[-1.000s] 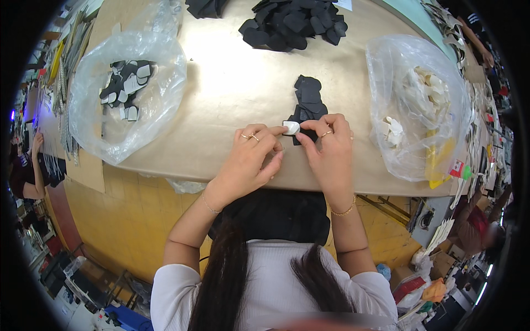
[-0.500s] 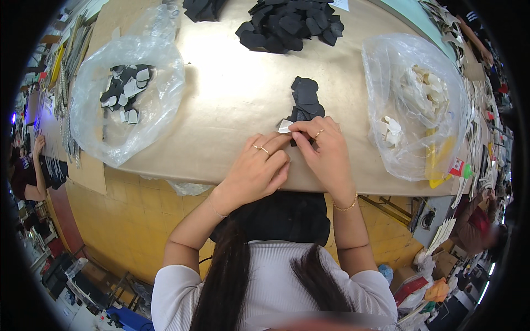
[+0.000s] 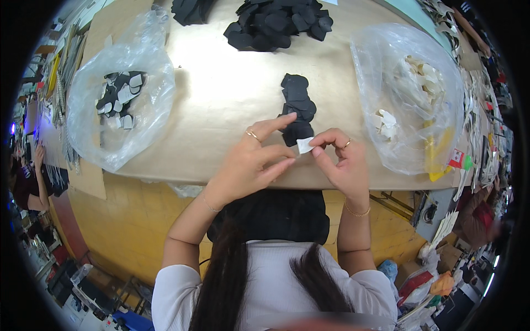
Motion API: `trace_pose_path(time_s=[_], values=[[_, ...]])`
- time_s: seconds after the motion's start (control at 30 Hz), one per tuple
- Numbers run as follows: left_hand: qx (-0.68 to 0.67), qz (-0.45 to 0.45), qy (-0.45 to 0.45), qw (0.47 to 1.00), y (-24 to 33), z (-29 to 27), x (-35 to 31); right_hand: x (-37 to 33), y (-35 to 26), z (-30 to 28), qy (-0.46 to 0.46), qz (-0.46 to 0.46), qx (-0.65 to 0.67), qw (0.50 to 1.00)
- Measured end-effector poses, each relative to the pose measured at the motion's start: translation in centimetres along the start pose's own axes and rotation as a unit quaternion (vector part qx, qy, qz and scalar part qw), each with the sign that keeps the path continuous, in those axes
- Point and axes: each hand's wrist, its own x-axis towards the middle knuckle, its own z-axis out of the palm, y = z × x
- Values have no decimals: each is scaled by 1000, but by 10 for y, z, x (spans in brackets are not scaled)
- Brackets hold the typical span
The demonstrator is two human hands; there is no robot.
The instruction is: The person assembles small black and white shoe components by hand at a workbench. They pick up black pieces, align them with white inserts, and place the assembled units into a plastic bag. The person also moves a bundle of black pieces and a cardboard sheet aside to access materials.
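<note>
Between the thumb and forefinger of my right hand [image 3: 349,165] is pinched a small white piece of sheet material [image 3: 304,145]. My left hand [image 3: 243,163] faces it from the other side with fingers apart, the fingertips close to the white piece but not gripping it. Its forefinger reaches over a row of overlapping black rounded pieces [image 3: 298,96] that runs away from me on the table. The white piece hangs just in front of the nearest black piece [image 3: 298,132].
A clear plastic bag [image 3: 157,118] holding black and white pieces lies at left. Another clear bag [image 3: 370,71] with cream scraps lies at right, beside a green-capped bottle [image 3: 467,162]. A large black pile [image 3: 270,25] and a smaller black stack [image 3: 190,12] sit at the far side.
The white piece has come toward me and right, off the black row, in my right hand. My left hand's fingers have spread apart. The view has shifted slightly.
</note>
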Motion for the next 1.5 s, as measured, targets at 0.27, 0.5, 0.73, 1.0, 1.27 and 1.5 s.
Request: trace_pose_path(time_s=[0.27,0.5,0.73,1.0,1.27,1.5], values=[[77,36,-16,996,0,4,8,-4,11,-2,93,-15,67,993],[184,50,-10,982,3,26,11,3,27,3,172,51,102,978],[228,109,-12,968,12,42,0,0,34,-1,216,42,126,967],[174,165,-79,968,10,54,-21,-1,33,3,135,60,40,988],[193,99,-24,976,7,34,-32,12,20,16,93,118,14,989],[206,78,-9,975,2,31,-32,19,18,20,78,100,-48,991]])
